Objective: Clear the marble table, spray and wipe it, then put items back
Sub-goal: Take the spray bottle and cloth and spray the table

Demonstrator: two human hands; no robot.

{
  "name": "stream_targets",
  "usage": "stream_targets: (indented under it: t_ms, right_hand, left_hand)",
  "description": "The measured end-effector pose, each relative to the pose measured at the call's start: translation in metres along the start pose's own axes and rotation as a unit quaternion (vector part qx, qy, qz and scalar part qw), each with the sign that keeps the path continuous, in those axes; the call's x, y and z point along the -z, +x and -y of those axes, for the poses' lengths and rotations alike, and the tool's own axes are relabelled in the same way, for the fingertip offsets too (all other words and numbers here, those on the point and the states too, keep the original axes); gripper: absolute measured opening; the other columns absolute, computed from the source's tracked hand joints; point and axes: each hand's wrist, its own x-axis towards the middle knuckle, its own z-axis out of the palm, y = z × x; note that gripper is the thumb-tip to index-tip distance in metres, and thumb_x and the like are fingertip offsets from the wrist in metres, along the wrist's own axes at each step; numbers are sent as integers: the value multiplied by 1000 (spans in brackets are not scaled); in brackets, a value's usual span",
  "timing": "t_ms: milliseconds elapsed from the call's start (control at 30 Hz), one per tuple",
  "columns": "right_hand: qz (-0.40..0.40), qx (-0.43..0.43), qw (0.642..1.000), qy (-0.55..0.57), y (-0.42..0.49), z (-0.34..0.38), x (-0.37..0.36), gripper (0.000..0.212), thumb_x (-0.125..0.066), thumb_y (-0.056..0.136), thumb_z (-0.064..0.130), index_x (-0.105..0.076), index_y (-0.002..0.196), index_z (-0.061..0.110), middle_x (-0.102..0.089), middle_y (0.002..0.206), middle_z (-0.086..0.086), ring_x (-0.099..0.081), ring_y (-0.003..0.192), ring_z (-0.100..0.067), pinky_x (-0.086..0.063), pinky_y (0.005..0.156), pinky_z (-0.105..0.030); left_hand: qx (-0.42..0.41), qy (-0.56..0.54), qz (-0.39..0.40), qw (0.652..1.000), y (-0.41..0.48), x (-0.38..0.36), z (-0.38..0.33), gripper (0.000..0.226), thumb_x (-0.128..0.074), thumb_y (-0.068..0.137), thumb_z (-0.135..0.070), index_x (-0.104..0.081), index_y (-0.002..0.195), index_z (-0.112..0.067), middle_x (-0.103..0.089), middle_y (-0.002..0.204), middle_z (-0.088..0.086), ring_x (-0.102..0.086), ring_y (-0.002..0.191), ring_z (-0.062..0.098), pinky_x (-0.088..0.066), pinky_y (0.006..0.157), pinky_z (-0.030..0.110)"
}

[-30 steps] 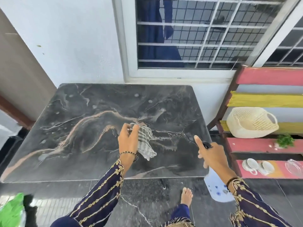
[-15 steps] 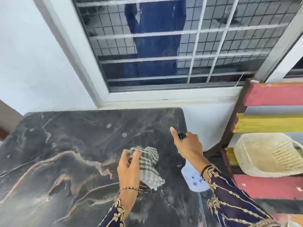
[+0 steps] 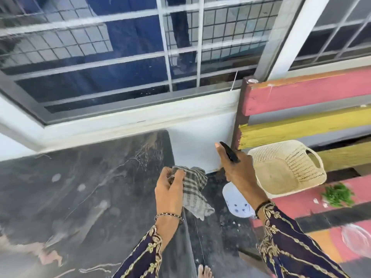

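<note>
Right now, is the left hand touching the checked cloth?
Touching. The head view shows the left hand pinching the checked cloth between thumb and curled fingers.

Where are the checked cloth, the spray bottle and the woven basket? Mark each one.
checked cloth point(image 3: 193, 184), head view, on its bunched middle part.
spray bottle point(image 3: 235, 202), head view, on its white body.
woven basket point(image 3: 281, 155), head view, on its far inner wall.
</note>
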Motion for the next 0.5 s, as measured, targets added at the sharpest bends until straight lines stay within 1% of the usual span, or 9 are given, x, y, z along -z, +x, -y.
stream_targets:
  t_ms: [67, 100, 167, 233, 300, 367, 433, 500]
  right_hand:
    - [-31, 19, 999, -13, 12, -20, 21, 72, -54, 90, 70, -57, 58, 6, -60, 48, -16, -60, 43, -34, -52, 49, -50]
    - [-45, 24, 999, -10, 19, -31, 31, 67, -54, 91, 68, -58, 60, 9, -61, 49, -16, -60, 44, -34, -52, 50, -50]
    - [-68, 30, 997, -6, 33, -53, 49, 52, -57, 95, 59, -58, 66, 15, -59, 50, -16, -60, 47, -35, -52, 52, -51]
    - [-94, 35, 995, -17, 46, -74, 63, 42, -59, 98, 50, -60, 74, 16, -60, 52, -15, -62, 50, -32, -52, 53, -50]
    - [-127, 38, 991, -29, 59, -96, 74, 39, -60, 98, 51, -60, 79, 16, -62, 56, -11, -63, 52, -27, -52, 53, -47]
    - [-154, 47, 985, -57, 71, -116, 82, 38, -62, 96, 55, -59, 80, 21, -63, 59, -5, -62, 54, -24, -52, 52, -44]
    - [-162, 37, 983, -83, 80, -135, 84, 38, -67, 90, 58, -60, 85, 22, -66, 68, -4, -65, 64, -27, -54, 59, -44]
    - [-163, 16, 982, -99, 88, -154, 83, 43, -76, 83, 57, -60, 92, 18, -67, 74, -5, -66, 70, -29, -55, 65, -43]
  left_hand:
    - [4, -3, 17, 1000, 3, -27, 4, 18, -60, 89, -20, -52, 80, -8, -46, 65, 10, -36, 57, 18, -33, 47, 26]
    - [10, -1, 30, 999, 5, -43, 6, 17, -60, 89, -21, -52, 79, -9, -46, 63, 9, -37, 54, 17, -32, 45, 24]
    - [21, 13, 59, 998, 9, -69, 12, 17, -60, 89, -24, -52, 75, -17, -48, 57, 3, -36, 47, 15, -31, 44, 24]
    - [25, 34, 83, 996, 13, -90, 19, 19, -59, 88, -26, -51, 72, -23, -49, 53, -5, -34, 44, 13, -30, 45, 27]
    - [25, 62, 96, 993, 19, -111, 26, 19, -59, 87, -28, -50, 71, -24, -50, 51, -10, -36, 42, 12, -31, 46, 29]
    - [30, 89, 101, 990, 26, -127, 33, 18, -59, 86, -31, -50, 71, -25, -54, 54, -7, -41, 45, 14, -34, 51, 31]
    - [34, 108, 111, 987, 33, -139, 41, 17, -59, 85, -32, -49, 72, -25, -55, 56, -5, -42, 46, 16, -35, 54, 31]
    - [39, 121, 122, 984, 39, -147, 48, 18, -59, 85, -32, -50, 73, -24, -52, 53, -7, -40, 43, 13, -33, 51, 30]
